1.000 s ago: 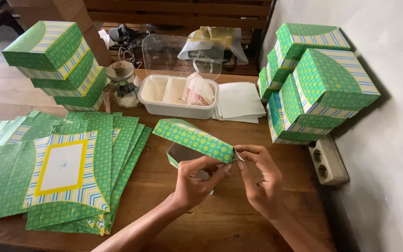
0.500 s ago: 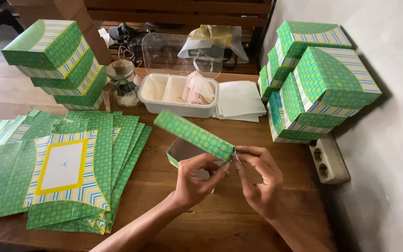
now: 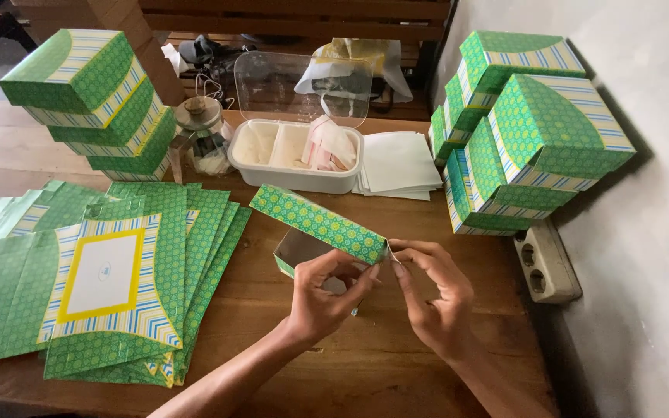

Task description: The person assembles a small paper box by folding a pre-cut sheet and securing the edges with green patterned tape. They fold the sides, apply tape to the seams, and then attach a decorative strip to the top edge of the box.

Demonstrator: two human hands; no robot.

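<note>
Green patterned cardboard box (image 3: 315, 224), half folded, is hovering above the tabletop's (image 3: 396, 364) near edge; my left hand (image 3: 325, 298) and right hand (image 3: 431, 298) are pinching its corner between fingers (image 3: 396, 267).

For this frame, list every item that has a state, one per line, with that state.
Half-folded box: partly assembled, open, held above the table by both hands.
Left hand: gripping the box's near end.
Right hand: pinching the box corner.
Flat box blanks: unfolded, fanned in a pile.
Left stack of boxes: assembled, closed.
Right stack of boxes: assembled, closed, leaning on the wall.
White container: lid raised.
Glass jar: lidded.
</note>
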